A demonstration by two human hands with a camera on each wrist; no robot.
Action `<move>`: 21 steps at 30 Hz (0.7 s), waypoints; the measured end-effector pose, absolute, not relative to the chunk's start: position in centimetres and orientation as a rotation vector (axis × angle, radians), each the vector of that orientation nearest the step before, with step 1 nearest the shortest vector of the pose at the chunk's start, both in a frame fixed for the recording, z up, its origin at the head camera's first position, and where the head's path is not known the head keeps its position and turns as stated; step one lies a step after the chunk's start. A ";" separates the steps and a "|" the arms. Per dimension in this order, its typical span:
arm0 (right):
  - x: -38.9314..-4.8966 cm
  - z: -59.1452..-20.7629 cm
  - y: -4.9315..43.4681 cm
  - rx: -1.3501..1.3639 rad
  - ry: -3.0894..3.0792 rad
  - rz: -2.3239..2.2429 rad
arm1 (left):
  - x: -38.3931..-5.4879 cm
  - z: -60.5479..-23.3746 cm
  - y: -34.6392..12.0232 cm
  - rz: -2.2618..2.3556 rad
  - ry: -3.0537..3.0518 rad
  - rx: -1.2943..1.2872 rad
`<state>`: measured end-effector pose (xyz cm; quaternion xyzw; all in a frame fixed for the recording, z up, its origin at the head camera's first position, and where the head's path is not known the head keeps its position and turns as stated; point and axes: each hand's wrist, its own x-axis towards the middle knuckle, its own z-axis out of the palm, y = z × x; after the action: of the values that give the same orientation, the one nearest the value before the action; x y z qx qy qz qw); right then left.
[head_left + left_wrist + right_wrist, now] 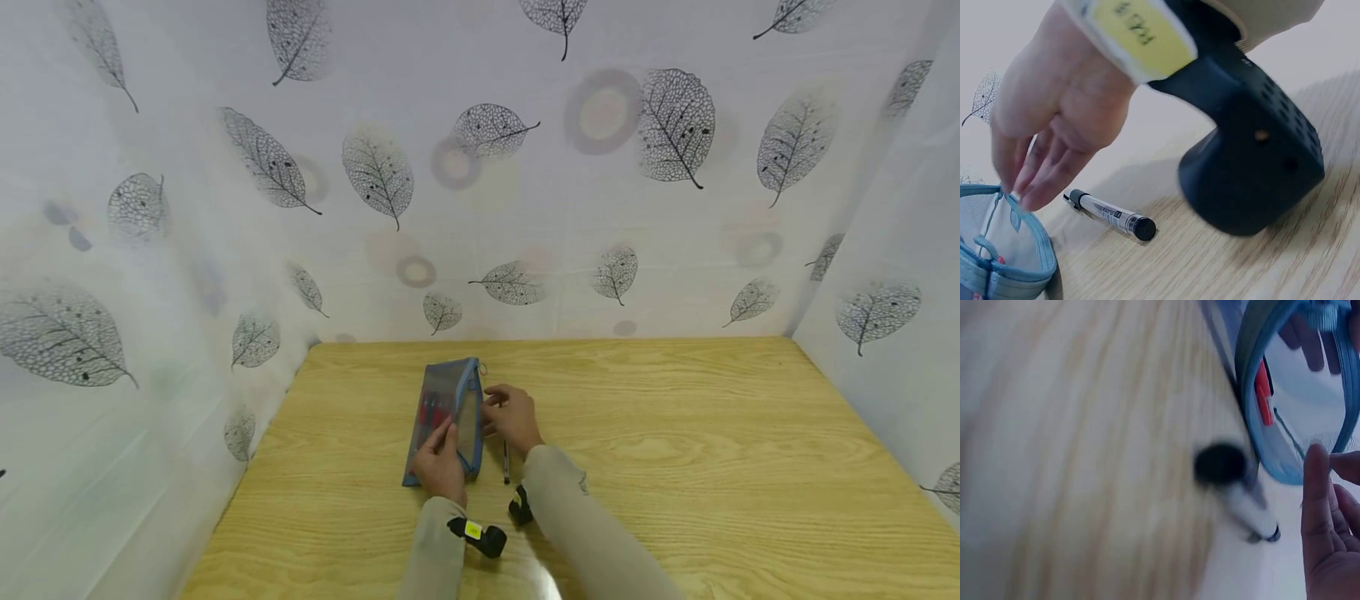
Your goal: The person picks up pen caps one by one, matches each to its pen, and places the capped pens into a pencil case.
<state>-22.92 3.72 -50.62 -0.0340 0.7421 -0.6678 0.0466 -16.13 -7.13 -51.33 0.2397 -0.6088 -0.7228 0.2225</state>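
Note:
A blue-trimmed mesh pencil case (438, 387) lies on the table with its zip open along the right side. Red items (426, 410) show through the mesh. My left hand (441, 468) pinches the top edge of the opening; some of its fingers show through the mesh in the right wrist view. My right hand (513, 417) is at the opening's far part, thumb and fingertips pinching the rim, as the left wrist view (1063, 106) also shows. A pen (1110, 214) with a black end and a printed barrel lies on the table beside the case, below the right hand.
The wood-grain table (675, 467) extends right and toward the front. Leaf-patterned white sheeting (480, 208) hangs behind it and along both sides. A black wrist camera (487, 540) is strapped to each forearm, close above the tabletop.

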 end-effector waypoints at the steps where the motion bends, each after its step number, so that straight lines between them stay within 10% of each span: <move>1: -23.0 -50.7 4.0 -0.097 2.285 -2.034 | -16.1 -51.3 -7.1 -1.997 -1.677 0.662; 21: -22.9 -51.5 6.0 0.154 2.658 -1.708 | -15.8 -51.0 -6.9 -1.996 -1.664 0.644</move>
<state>-22.93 6.02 -51.54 0.0486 0.8402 -0.5399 -0.0110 -15.84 -6.92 -51.03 0.2342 -0.6049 -0.7256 0.2298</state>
